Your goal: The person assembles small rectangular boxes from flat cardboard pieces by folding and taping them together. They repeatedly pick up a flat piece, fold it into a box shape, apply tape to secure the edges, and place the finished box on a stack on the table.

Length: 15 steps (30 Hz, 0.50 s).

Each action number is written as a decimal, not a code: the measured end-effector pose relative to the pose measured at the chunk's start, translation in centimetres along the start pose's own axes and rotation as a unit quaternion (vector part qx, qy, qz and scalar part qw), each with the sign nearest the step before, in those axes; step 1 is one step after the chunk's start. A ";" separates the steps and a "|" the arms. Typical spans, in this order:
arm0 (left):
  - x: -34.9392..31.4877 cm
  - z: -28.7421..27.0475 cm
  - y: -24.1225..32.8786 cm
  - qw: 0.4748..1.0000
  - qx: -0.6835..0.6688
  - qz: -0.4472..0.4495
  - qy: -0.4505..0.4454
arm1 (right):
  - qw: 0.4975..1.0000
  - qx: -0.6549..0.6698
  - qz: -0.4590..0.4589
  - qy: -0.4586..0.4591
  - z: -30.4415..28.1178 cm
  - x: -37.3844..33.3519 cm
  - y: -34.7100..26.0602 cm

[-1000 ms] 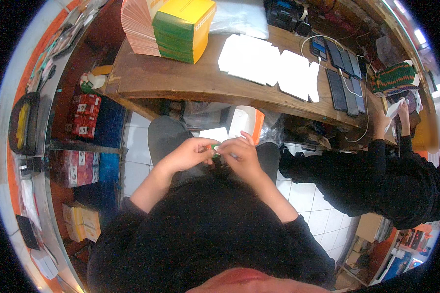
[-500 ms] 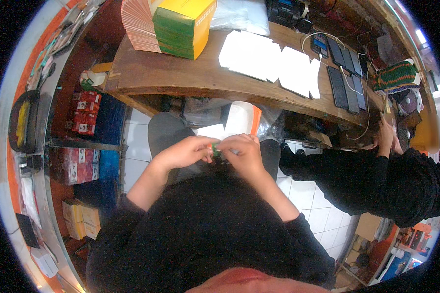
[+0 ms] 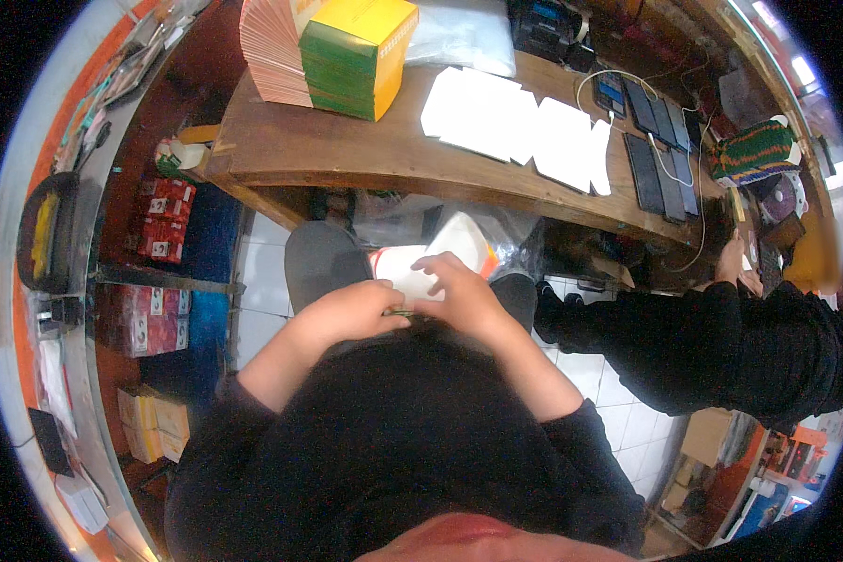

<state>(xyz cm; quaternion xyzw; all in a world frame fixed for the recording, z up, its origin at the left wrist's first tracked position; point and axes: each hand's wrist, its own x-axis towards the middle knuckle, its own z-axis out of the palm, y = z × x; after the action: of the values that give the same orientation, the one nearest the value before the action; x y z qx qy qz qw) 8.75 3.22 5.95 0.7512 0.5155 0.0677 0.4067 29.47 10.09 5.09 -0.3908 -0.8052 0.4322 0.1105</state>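
In my lap lies a partly folded carton [image 3: 407, 272], white inside with orange showing at its outer edges. One white flap [image 3: 461, 242] of it stands up at the far right. My left hand [image 3: 351, 311] is closed at the carton's near left edge, where a thin greenish strip shows by the fingertips. My right hand [image 3: 464, 298] is over the carton's right part, its thumb low and its fingers spread and curved, with nothing gripped between them.
A wooden desk [image 3: 318, 150] spans the far side, bearing stacked green and yellow cartons [image 3: 351, 75], flat white card blanks [image 3: 482, 112] and several phones [image 3: 660, 178] on cables. Another person's hand [image 3: 729, 260] works at right. Shelves with red boxes [image 3: 164, 220] stand at left.
My right hand has come away from the left hand's fingertips and its fingers have spread. More of the carton's white inside shows, and its raised flap has tilted.
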 end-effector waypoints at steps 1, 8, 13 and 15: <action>0.1 0.0 -0.3 0.999 0.045 -0.018 0.012 | 0.999 -0.005 -0.042 0.018 -0.2 0.3 -0.2; 1.1 -6.4 -1.4 0.948 0.165 0.232 0.143 | 0.990 0.006 -0.137 0.037 -4.7 5.8 0.0; 3.9 -6.4 -1.1 0.787 -0.339 0.252 0.450 | 0.910 0.385 -0.145 0.056 -6.2 8.1 -3.0; 4.7 -6.6 0.1 0.696 -0.558 0.242 0.382 | 0.884 0.447 -0.118 0.074 -6.4 7.9 -4.7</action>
<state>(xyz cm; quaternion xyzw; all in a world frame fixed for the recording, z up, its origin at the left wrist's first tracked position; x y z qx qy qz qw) 7.51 10.64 8.89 0.3949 0.2942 0.7204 0.4884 24.98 18.21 11.39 -0.2331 -0.5564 0.6997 0.3828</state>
